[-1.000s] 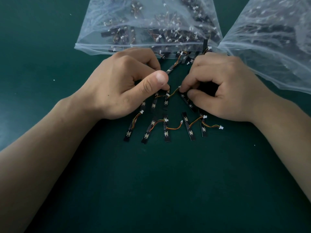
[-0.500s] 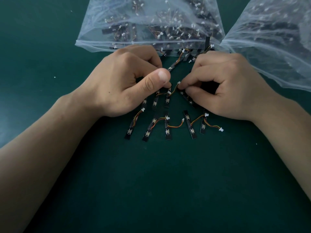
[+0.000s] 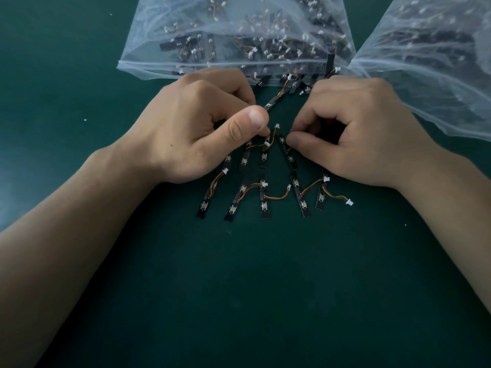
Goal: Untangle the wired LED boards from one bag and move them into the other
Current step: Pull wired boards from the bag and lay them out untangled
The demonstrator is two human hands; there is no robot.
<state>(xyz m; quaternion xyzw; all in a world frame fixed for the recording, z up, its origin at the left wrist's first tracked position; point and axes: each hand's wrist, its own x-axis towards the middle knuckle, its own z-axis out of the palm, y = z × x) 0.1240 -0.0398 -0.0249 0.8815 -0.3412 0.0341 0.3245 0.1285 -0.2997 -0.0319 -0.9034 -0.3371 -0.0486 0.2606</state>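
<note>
left hand (image 3: 196, 128) pinches wire (image 3: 271, 144) | right hand (image 3: 358, 134) pinches board (image 3: 287, 152) | bag (image 3: 239, 35) crowding knuckles, second bag (image 3: 425, 62) far right | spare boards (image 3: 265, 205) on bench (image 3: 239, 288)

Dim, soft light comes from the far side. The green desk (image 3: 265, 288) darkens toward the lower corners. The middle bag (image 3: 239, 27) and right bag (image 3: 425, 49) show a pale sheen. Soft shadows lie under the left hand (image 3: 191, 134) and right hand (image 3: 366, 134). The LED boards (image 3: 265, 203) are sharp, while the forearms at the edges look stretched and slightly soft.
</note>
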